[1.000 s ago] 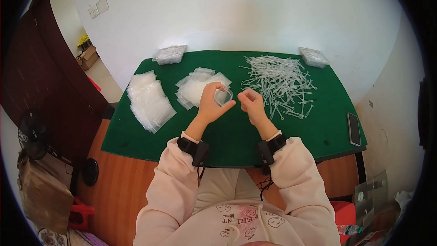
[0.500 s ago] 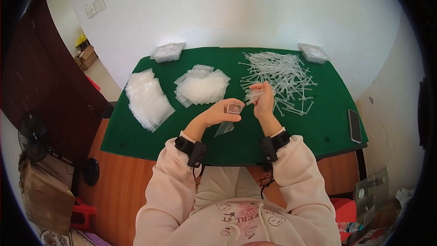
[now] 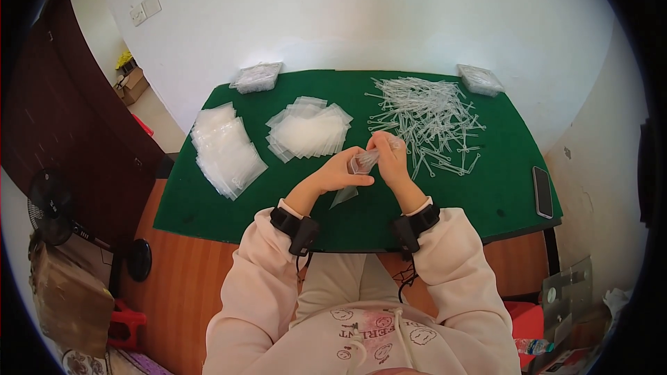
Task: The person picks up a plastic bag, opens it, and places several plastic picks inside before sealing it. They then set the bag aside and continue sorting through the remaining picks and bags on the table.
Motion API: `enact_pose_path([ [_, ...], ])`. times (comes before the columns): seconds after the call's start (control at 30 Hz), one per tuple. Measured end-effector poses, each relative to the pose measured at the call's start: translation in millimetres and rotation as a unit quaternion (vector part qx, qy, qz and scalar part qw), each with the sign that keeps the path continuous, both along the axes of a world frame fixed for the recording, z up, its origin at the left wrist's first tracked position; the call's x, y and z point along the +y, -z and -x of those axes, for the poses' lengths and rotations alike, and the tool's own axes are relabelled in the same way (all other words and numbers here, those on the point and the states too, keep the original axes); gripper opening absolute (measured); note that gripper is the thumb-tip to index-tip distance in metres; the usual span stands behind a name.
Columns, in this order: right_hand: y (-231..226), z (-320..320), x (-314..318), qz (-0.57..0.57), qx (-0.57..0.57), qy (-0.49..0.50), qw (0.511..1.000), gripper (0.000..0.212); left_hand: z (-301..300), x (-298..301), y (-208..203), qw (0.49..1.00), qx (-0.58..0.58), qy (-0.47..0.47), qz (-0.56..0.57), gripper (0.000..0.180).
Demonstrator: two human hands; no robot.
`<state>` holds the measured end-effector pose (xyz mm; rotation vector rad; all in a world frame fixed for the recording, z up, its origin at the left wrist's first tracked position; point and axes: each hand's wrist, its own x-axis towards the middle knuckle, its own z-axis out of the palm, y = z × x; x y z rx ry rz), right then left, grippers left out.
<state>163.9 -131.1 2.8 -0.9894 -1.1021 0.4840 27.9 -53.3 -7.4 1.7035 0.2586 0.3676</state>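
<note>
My left hand [image 3: 335, 172] is closed around a small clear plastic bag [image 3: 344, 197], its mouth spread and facing my right hand. A corner of the bag hangs below my fingers. My right hand [image 3: 393, 165] grips a bundle of thin clear plastic sticks [image 3: 370, 157], whose ends are at the bag's mouth. Whether the tips are inside it I cannot tell. Behind my right hand lies a loose pile of the same sticks [image 3: 438, 118], many with a small loop at one end. Beyond my left hand, flat clear bags [image 3: 309, 128] lie fanned out.
Another overlapping row of clear bags [image 3: 226, 153] covers the green tabletop's left side. Clear plastic containers [image 3: 257, 78] stand at the back left and back right [image 3: 479, 80]. A phone [image 3: 542, 192] lies by the right edge. A white wall [image 3: 361, 14] rises behind the table.
My right hand has moved left and turned, bringing the bundle of sticks from near the pile to the bag's mouth. My left hand has tilted the bag slightly toward it.
</note>
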Motion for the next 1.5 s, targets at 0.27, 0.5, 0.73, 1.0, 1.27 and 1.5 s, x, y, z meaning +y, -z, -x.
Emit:
enact_pose_path([
  [0.27,13.7,-1.9,7.7,-0.008,-0.072,-0.037,0.997,0.022,-0.7,0.0,-0.3,0.999,-0.039,-0.001,0.021,0.052],
  [0.5,7.3,3.5,7.6,0.013,0.000,-0.049,0.999,0.015,0.8,-0.6,-3.0,0.997,-0.056,0.012,0.042,0.051],
  [0.73,10.4,-8.7,7.9,0.075,0.145,-0.089,0.983,0.017,5.6,0.3,-13.5,0.980,-0.197,-0.009,-0.010,0.053],
  [1.0,5.6,8.7,1.9,0.174,0.112,-0.269,0.941,0.014,8.4,11.0,-9.9,0.949,-0.273,-0.146,0.050,0.045],
  [1.27,16.8,0.2,11.8,0.122,0.180,-0.187,0.958,0.011,3.2,15.3,0.5,0.965,-0.160,-0.131,0.160,0.027],
  [1.5,17.2,1.7,14.7,0.094,0.197,-0.109,0.970,0.009,4.1,19.2,5.0,0.981,-0.065,-0.125,0.135,0.017],
])
